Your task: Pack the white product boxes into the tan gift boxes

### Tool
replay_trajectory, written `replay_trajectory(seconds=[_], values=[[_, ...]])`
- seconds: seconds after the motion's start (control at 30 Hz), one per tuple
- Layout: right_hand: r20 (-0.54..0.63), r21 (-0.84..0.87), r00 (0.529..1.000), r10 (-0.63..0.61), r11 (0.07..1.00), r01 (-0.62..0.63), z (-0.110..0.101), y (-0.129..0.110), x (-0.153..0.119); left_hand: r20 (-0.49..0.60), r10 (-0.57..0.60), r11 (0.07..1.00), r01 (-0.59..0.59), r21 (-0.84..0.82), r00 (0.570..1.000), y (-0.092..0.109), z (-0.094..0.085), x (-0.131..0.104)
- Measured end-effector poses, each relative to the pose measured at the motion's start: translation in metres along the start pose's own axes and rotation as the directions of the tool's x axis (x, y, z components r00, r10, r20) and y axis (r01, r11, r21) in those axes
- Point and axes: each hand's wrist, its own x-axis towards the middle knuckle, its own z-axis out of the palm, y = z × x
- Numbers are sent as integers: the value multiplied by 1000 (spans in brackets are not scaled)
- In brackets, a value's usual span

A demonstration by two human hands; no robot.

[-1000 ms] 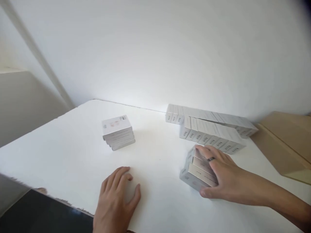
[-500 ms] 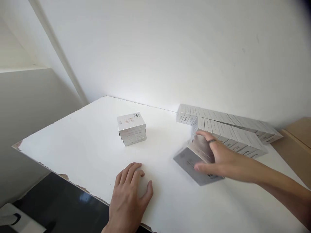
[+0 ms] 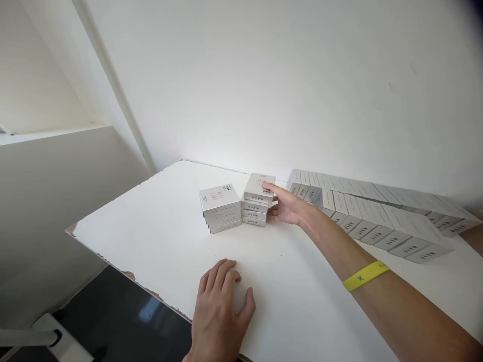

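Note:
My right hand (image 3: 283,203) has its thumb on top and its fingers at the right side of a stack of white boxes (image 3: 254,206). That stack stands close against the right side of another stack of white boxes (image 3: 222,211), whose top carries orange and black print. My left hand (image 3: 222,301) rests on the white table (image 3: 158,221) near its front edge, fingers apart and slightly curled, with nothing in it. A yellow band (image 3: 366,275) is round my right forearm.
Two long rows of upright white boxes (image 3: 381,221) stand at the right, the rear one along the wall (image 3: 264,90). A brown cardboard piece (image 3: 471,236) shows at the far right. The table's front edge is chipped.
My right hand has carried the boxes left from beside the rows and stood them next to the other stack. My left hand still rests on the table. The view has shifted slightly.

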Motion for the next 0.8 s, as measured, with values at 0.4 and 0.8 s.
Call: replay_trajectory(seconds=[0.4,0.8], values=[[-102,142,994,-41,988,55,-18,14,2,-7,-5,1000,5,19,1000,2,1,-1],[-128,147,991,-28,988,46,-18,11,4,5,7,999,-7,40,1000,1,2,-1]])
